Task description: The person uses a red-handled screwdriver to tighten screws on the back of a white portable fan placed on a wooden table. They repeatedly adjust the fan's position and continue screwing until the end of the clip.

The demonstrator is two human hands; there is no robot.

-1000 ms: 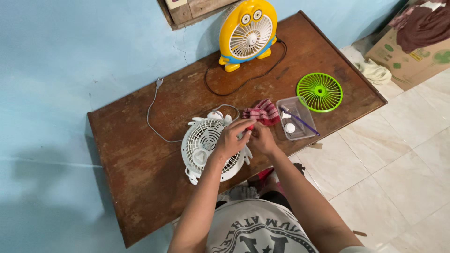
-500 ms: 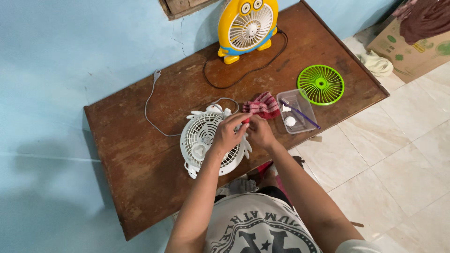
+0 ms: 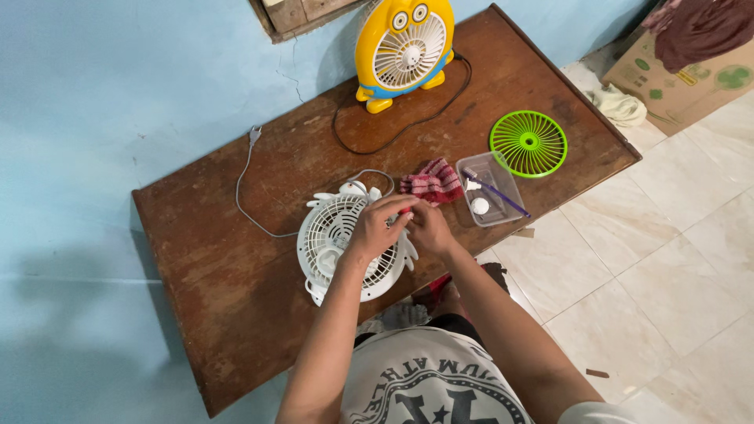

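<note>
Wooden table [image 3: 236, 298] carries everything; the white fan [image 3: 345, 247] lying face-up near its front edge is the landmark. Yellow fan [image 3: 404, 47] stands upright well behind it, at the wall. Green grille [image 3: 528, 143] lies flat, far right of it. Clear tray [image 3: 491, 188] sits between grille and white fan, red checked cloth [image 3: 432, 184] just right of the fan's top. Left hand [image 3: 377, 232] rests curled on the grille's right half, fingers pressed down. Right hand [image 3: 428, 228] meets it at the fan's right rim, fingertips pinched together on something small and reddish; can't tell what. Both hands equally near, working the rim's right side.
</note>
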